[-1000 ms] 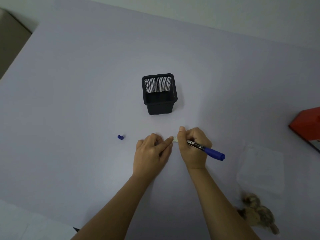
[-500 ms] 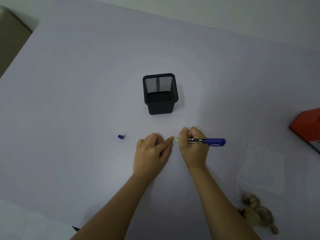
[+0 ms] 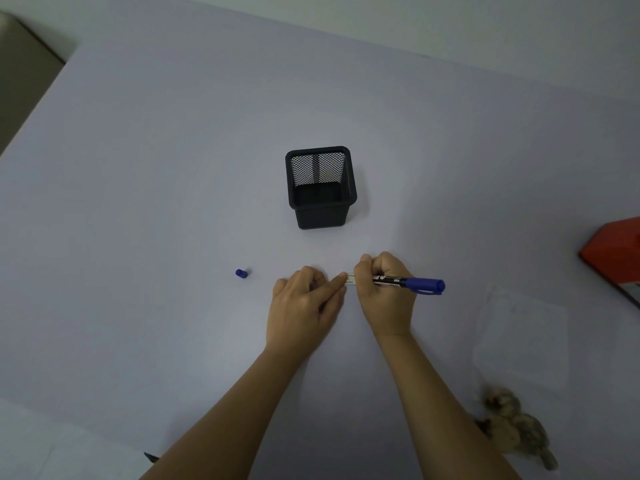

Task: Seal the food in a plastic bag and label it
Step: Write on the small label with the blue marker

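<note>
The fingers of the right hand point(image 3: 382, 292) are curled tight round the blue marker point(image 3: 412, 284). Its barrel has swung from a slant toward the person to lying nearly level, tail end pointing right. The tip is hidden under the hand, at the small white label point(image 3: 350, 278). The left hand point(image 3: 301, 303) has not shifted: its forefinger is stretched out and presses the label's left end onto the counter point(image 3: 173, 202), with the other fingers loosely bent. I judge the writing to be under way or nearly finished, though any marks on the label are too small to read. The marker's cap point(image 3: 241, 273) lies apart on the left. Further out, the plastic bag point(image 3: 519, 334) lies flat at the right. The food point(image 3: 512, 420) sits outside it, nearer the person, so the sealing is not yet done. The black mesh pen holder point(image 3: 320, 188) stands beyond the hands.
</note>
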Motion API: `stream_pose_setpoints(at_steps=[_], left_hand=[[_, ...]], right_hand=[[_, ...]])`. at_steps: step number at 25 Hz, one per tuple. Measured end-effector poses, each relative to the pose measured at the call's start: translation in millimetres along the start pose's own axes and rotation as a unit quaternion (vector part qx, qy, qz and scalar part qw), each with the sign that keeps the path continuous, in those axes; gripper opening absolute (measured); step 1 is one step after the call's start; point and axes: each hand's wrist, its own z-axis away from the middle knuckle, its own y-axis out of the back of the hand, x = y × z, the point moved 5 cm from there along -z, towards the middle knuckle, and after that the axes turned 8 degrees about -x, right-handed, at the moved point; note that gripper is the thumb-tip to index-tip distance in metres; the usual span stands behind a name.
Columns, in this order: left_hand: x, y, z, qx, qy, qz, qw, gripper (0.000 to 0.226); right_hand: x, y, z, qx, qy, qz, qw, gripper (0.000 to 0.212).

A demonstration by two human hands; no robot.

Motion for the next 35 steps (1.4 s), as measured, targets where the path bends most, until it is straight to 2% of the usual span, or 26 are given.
stream_pose_setpoints(at_steps=[12,21,25,35], left_hand=[[0.4,1.6,-0.4,-0.001,0.007,0.007,1.0,0.026],[-1.9,4.2,-6.5,0.006,0.048,0.057,0.997,0.028],[-0.8,5.6,-9.2,-0.002,0.095,0.091,0.991,0.02],[0.5,5.5,-7.0,-0.003,0.114,0.097,0.989,0.016]], right_hand=[[-1.8,0.6,-1.6,-0.001,-0.003,-0.007,1.0,0.033],[-2.9,2.4,-3.4,0.004,-0.009,-0.01,1.0,0.038],[-2.7,1.3,-2.4,-0.006,-0.026,-0.025,0.999,0.034],[-2.9,0.3,-1.3,-0.026,-0.033,-0.043,0.998,0.028]])
